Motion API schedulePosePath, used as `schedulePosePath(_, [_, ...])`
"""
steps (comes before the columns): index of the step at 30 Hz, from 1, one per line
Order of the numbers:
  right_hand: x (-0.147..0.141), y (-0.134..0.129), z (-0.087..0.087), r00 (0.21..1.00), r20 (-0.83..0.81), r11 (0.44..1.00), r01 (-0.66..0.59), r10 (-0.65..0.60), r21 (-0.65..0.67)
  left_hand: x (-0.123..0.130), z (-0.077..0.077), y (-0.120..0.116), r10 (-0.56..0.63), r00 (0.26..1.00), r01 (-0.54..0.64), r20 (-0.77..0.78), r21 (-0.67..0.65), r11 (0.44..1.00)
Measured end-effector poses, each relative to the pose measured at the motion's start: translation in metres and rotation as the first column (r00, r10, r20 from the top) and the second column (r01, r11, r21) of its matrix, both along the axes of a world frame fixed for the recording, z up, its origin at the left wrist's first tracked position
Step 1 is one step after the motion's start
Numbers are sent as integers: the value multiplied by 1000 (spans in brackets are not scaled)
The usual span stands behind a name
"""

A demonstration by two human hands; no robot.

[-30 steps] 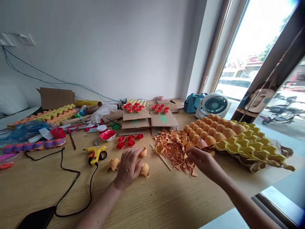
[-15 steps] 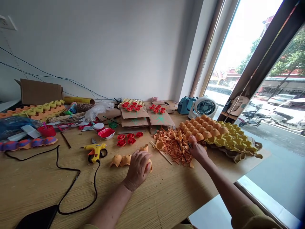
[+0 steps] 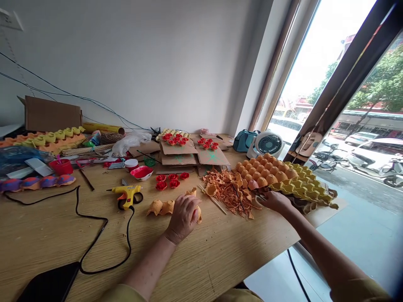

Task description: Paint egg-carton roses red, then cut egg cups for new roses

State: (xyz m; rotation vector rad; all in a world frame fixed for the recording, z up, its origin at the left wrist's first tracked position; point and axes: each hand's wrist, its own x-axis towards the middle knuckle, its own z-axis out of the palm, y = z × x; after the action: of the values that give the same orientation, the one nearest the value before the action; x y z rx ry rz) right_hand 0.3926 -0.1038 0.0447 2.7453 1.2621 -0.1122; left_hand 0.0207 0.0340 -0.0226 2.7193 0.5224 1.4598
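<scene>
My left hand (image 3: 183,214) is curled over an orange egg-carton cup (image 3: 198,214), whose edge shows beside the thumb. Left of it, two joined orange cups (image 3: 161,207) lie on the table, and another cup piece (image 3: 190,192) sits just behind the fingers. My right hand (image 3: 274,200) is low at the front edge of the orange egg tray (image 3: 262,170), right of the pile of orange carton scraps (image 3: 228,191). Its fingers are closed together; a small dark and pale thing shows at their tips, too small to name.
A yellow glue gun (image 3: 126,195) with a trailing black cord lies at left. Several red paper flowers (image 3: 161,184) stand near a bowl of red paint (image 3: 141,173). Wooden sticks (image 3: 213,199) lie by the scraps. Yellow trays (image 3: 310,184) and a fan (image 3: 268,144) are at right.
My right hand has moved right and slightly down, away from the pinkish cup at the tray's front corner. The left hand stays on its cup. The view has shifted slightly.
</scene>
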Motion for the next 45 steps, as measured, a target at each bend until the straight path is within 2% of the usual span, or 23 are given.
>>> schedulePosePath(8, [9, -34, 20, 994, 94, 999, -54, 53, 5, -1, 0, 2, 19, 1000, -19, -1, 0, 1000])
schedulePosePath(14, [26, -79, 31, 980, 152, 985, -146, 131, 87, -3, 0, 5, 46, 998, -44, 46, -63, 997])
schedulePosePath(17, [33, -93, 32, 946, 233, 932, -279, 225, 233, -5, 0, 6, 69, 995, -62, 66, -101, 993])
schedulePosePath(19, [25, -94, 32, 931, 242, 887, -341, 273, 311, -6, 1, 5, 83, 994, -74, 67, -119, 990])
schedulePosePath(22, [-9, -82, 31, 924, 141, 839, -382, 356, 387, -7, 2, 4, 84, 995, -77, 48, -131, 988])
schedulePosePath(26, [-75, -49, 19, 876, -71, 795, -396, 477, 460, -8, 3, -1, 33, 998, -40, -61, -120, 992])
schedulePosePath(28, [-104, -31, 10, 824, -196, 784, -392, 532, 482, -8, 4, -3, -12, 991, -5, -131, -134, 991])
schedulePosePath(31, [-133, -2, 1, 727, -253, 714, -437, 638, 548, -10, 3, -5, -79, 970, 38, -231, -178, 983])
schedulePosePath(36, [-147, 48, -7, 575, -277, 580, -449, 770, 680, -11, -1, -5, -118, 935, 33, -333, -252, 967])
schedulePosePath(40, [-150, 72, -26, 498, -293, 505, -368, 816, 781, -10, -4, -6, -104, 934, -10, -341, -317, 948])
schedulePosePath(42, [-151, 74, -38, 465, -336, 501, -293, 819, 814, -10, -4, -6, -103, 949, -12, -298, -358, 933])
schedulePosePath(45, [-150, 67, -49, 415, -435, 552, -221, 799, 804, -10, -3, -6, -109, 979, 25, -173, -428, 903])
